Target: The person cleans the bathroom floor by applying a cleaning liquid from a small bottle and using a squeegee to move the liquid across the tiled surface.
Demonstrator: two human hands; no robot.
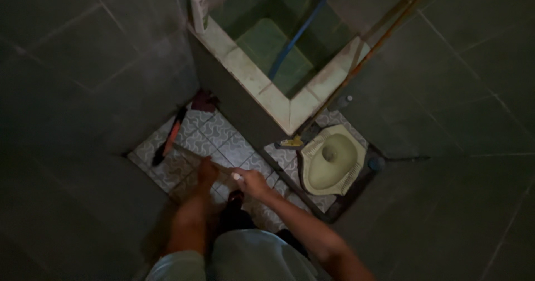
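Dim tiled bathroom floor — both hands grip a brush handle, left hand and right hand with fingers clenched around it. Scrubbing seems underway beside the squat toilet; next stroke needs firm downward pressure.

Patterned grey-white tiled floor, dim light; dark brush with red-orange handle lying flat on it at left; pale squat toilet pan set into it at right; tiled water basin standing between; small bottle beside basin
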